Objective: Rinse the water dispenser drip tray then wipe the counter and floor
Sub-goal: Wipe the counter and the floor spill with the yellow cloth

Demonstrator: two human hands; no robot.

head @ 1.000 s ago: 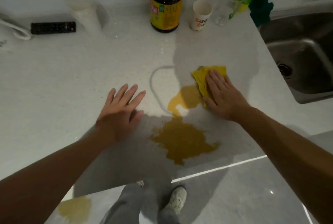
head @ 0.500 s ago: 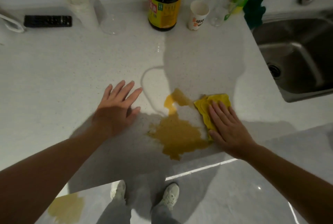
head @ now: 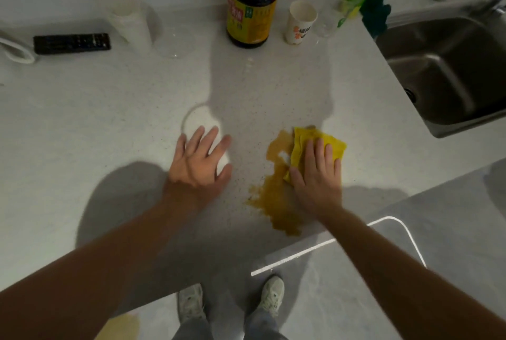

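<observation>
Right hand (head: pixel 317 175) flat, pressing yellow cloth (head: pixel 319 144) beside brown spill (head: pixel 276 197); left hand (head: pixel 198 161) flat on counter (head: pixel 82 109).

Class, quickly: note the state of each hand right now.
Left hand: open, flat on the counter.
Right hand: open, pressing the cloth.

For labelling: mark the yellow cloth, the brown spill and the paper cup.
yellow cloth (head: pixel 298 148), head view, its bare left fold.
brown spill (head: pixel 276 203), head view, wide lower patch.
paper cup (head: pixel 299 30), head view, printed side.
</observation>
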